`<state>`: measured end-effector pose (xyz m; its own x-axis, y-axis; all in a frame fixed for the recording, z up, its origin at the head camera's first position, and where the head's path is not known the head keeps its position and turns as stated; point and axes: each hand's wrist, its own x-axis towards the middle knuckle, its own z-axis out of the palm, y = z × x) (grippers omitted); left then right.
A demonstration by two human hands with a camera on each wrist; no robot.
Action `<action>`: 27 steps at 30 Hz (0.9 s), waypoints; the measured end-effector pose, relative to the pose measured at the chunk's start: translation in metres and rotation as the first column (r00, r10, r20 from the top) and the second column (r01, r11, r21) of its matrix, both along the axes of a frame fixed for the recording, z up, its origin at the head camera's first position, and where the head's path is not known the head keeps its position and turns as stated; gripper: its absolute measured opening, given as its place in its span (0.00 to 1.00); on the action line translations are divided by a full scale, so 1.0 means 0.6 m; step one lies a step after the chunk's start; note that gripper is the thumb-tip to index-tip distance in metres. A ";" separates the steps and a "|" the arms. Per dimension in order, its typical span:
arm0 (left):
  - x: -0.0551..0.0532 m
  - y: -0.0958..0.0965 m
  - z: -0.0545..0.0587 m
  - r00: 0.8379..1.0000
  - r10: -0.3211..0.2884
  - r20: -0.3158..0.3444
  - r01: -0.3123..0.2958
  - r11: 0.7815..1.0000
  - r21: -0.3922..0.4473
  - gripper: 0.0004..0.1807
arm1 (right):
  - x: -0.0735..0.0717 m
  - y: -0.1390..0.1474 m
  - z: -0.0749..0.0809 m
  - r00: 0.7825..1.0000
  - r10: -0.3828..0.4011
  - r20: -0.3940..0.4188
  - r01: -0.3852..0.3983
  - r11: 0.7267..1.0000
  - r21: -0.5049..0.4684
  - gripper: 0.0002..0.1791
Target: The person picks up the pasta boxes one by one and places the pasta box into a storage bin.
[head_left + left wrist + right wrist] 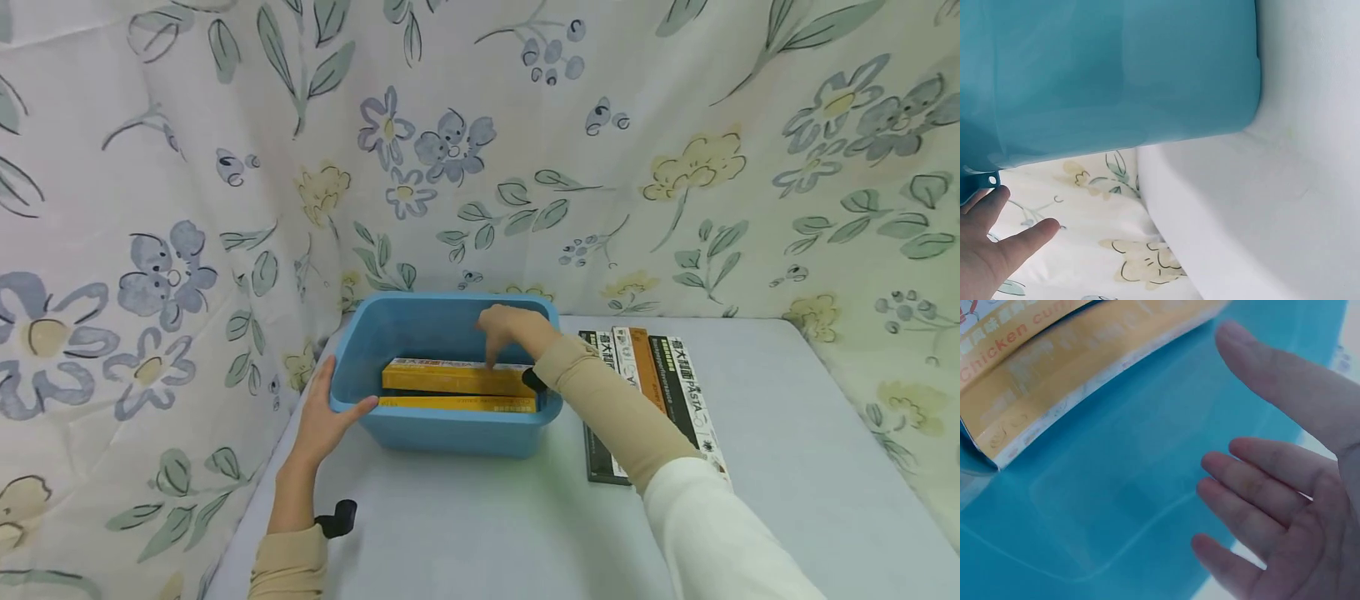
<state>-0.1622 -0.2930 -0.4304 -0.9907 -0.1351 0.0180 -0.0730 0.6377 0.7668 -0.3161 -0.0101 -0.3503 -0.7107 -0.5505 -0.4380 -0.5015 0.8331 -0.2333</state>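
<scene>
A blue plastic bin (450, 433) stands on the table with two yellow pasta boxes inside, one box (450, 379) behind the other box (457, 404). One carries the lettering "Chicken curry" in the right wrist view. My right hand (513, 327) reaches over the bin's inside, above the rear box. Its fingers (1254, 487) extend loosely, thumb apart, and hold nothing. At the bin's left front corner my left hand (326, 412) touches the rim, with fingers along the left side and thumb toward the front. In the left wrist view, fingertips (1002, 192) meet a rim tab with a hole.
Right of the bin, several flat pasta boxes lie side by side: a black box (600, 450), an orange one (647, 367) and a black-and-white one (686, 383). Floral cloth (450, 167) hangs behind and at the left. The white table (780, 400) extends right.
</scene>
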 end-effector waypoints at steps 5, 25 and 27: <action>0.001 -0.001 0.003 1.000 0.007 -0.012 -0.007 1.000 -0.005 0.56 | 0.000 0.025 0.010 1.000 0.016 -0.015 -0.018 0.986 -0.168 0.36; -0.001 0.001 -0.003 1.000 -0.002 0.000 0.002 1.000 0.021 0.57 | 0.155 0.291 -0.019 0.855 -0.518 -0.027 0.289 0.519 -0.805 0.38; -0.001 0.002 -0.002 1.000 -0.003 0.000 0.003 1.000 0.023 0.57 | 0.177 0.324 -0.032 0.828 -0.561 -0.005 0.324 0.485 -0.812 0.38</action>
<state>-0.1626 -0.2919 -0.4318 -0.9911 -0.1327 0.0146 -0.0715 0.6203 0.7811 -0.2100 0.1846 -0.3697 -0.9672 -0.1625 0.1951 -0.2523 0.5287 -0.8104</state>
